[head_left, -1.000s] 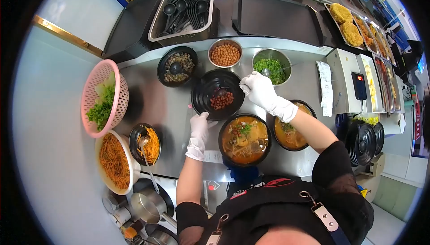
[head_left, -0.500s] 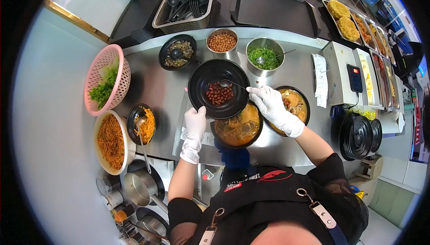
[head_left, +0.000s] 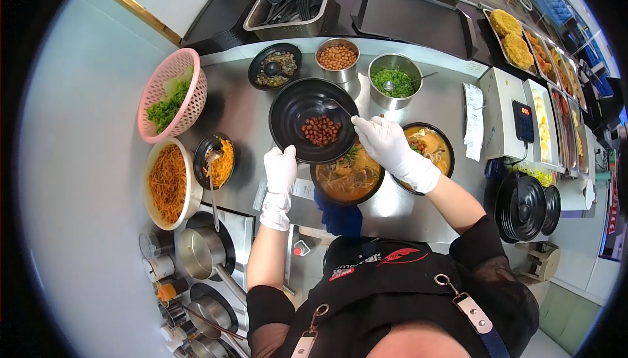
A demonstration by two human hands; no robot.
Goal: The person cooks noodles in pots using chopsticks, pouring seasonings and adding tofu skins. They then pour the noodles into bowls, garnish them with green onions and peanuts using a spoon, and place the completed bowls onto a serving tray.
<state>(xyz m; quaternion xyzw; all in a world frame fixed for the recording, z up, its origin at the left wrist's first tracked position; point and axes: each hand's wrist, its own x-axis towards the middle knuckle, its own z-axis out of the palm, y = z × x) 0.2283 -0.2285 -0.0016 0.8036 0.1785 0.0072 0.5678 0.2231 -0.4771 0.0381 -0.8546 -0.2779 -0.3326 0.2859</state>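
My left hand (head_left: 281,170), in a white glove, is closed on the near-left rim of a black bowl (head_left: 288,119). Reddish-brown peanuts (head_left: 320,130) lie in the bowl's lower part. Also gloved, my right hand (head_left: 387,149) grips the handle of a metal spoon (head_left: 332,104), whose head is over the bowl's upper inside, apart from the peanuts. The bowl partly covers a noodle soup bowl (head_left: 348,180) below it. A second noodle soup bowl (head_left: 428,152) stands to the right, partly hidden by my right hand and wrist.
Behind are a dark bowl of chopped topping (head_left: 275,67), a tin of beans or nuts (head_left: 337,57) and a tin of chopped greens (head_left: 395,83). Shredded orange food (head_left: 222,162) and a pink basket (head_left: 196,96) stand left. Stacked black bowls (head_left: 521,207) are at right.
The peanut bowl has moved a little left over the counter, uncovering more of the soup below. The spoon has shifted from beside the peanuts toward the bowl's far side. The view has shifted slightly.
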